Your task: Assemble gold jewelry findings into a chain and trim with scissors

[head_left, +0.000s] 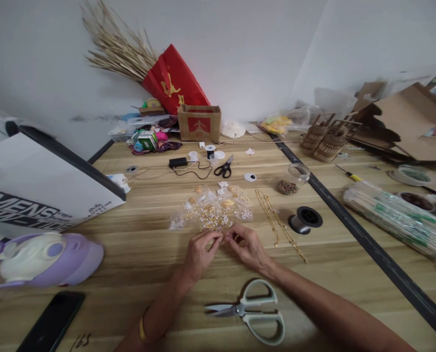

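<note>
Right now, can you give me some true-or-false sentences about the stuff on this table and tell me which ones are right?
1. The left hand and the right hand meet at the near edge of the pile of gold bits. True.
2. The right hand holds the big scissors. False: they lie untouched on the table, nearer the person than the hands.
3. A gold chain lies to the right of the hands. True.
4. The phone has a lit screen. False: its screen is dark.
5. The black scissors lie beyond the pile. True.
</note>
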Tool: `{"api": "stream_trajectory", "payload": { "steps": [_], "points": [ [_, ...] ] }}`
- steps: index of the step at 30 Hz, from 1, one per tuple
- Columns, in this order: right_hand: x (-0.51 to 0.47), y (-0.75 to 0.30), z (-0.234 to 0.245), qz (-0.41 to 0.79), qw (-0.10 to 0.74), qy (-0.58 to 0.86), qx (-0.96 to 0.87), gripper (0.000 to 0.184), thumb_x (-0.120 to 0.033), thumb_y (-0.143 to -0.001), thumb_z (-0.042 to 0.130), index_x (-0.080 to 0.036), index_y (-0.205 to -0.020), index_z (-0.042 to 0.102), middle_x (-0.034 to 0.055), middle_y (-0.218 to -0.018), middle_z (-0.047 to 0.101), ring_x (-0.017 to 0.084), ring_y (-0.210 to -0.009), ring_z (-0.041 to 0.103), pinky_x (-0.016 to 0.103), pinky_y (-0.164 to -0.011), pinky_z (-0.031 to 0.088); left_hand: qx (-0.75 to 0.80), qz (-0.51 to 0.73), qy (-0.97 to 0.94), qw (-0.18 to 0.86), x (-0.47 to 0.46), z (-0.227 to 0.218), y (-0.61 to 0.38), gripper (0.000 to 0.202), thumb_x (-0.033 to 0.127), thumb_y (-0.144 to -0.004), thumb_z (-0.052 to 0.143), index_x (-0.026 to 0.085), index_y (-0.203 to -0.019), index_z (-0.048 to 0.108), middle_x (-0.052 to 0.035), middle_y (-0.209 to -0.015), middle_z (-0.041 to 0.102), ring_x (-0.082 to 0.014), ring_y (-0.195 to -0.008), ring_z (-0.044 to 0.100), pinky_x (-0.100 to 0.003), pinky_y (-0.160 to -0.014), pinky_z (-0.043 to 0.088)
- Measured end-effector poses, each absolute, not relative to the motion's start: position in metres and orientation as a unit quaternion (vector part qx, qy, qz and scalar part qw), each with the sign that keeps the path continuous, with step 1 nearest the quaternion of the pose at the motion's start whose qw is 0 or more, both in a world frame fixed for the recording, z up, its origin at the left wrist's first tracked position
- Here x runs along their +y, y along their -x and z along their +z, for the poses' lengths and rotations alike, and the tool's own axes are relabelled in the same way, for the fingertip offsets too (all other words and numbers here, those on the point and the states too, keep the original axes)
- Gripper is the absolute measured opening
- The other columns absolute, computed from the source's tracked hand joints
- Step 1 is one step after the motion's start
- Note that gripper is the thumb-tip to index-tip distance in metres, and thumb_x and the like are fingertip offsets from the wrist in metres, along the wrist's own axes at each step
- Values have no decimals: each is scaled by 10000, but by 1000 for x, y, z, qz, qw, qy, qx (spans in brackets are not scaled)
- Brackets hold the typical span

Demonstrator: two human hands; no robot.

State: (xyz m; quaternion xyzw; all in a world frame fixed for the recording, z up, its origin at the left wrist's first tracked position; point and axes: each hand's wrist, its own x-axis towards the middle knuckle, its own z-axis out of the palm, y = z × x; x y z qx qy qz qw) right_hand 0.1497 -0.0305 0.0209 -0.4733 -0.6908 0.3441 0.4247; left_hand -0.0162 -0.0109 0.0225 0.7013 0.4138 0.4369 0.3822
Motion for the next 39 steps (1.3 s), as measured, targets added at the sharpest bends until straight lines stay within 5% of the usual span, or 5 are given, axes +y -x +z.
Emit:
{"api": "stream_trajectory", "payload": {
  "steps": [17, 22, 27, 31, 39],
  "points": [
    [-35, -147, 25, 273, 376, 439, -769, 89, -115, -808, 444, -193, -775, 474, 15, -722, 499, 128, -616, 466, 239, -561, 366, 431, 415, -691, 406, -15, 18, 14, 95, 127, -666, 629, 209, -622, 650, -10, -622, 609, -155, -622, 517, -244, -649, 382],
    [-32, -151, 23, 354, 407, 438, -719, 60, -179, -832, 468, -187, -777, 488, 1, -696, 515, 121, -622, 479, 222, -554, 378, 431, 429, -634, 478, -12, 23, 15, 62, 205, -726, 627, 178, -734, 682, -27, -721, 651, -162, -698, 563, -239, -674, 419],
    [-27, -155, 26, 438, 422, 441, -659, 208, -348, -866, 501, -169, -767, 540, 3, -693, 535, 121, -642, 486, 222, -565, 377, 398, 390, -533, 637, -7, 23, 17, 283, 325, -754, 631, 143, -968, 663, -27, -650, 644, -137, -575, 560, -233, -555, 424],
    [-24, -157, 33, 516, 435, 403, -618, 282, -444, -852, 522, -169, -818, 575, 18, -725, 588, 139, -685, 541, 250, -631, 417, 358, 366, -495, 702, -6, 20, 18, 256, 357, -759, 629, 126, -861, 669, -40, -660, 638, -126, -561, 555, -235, -541, 420],
    [-18, -159, 22, 592, 408, 399, -569, 303, -463, -796, 601, -161, -803, 575, -37, -583, 515, 80, -492, 448, 190, -467, 375, 358, 346, -538, 680, -8, 25, 17, 228, 336, -748, 642, 129, -653, 636, -3, -566, 567, -97, -527, 499, -211, -536, 402]
  ]
}}
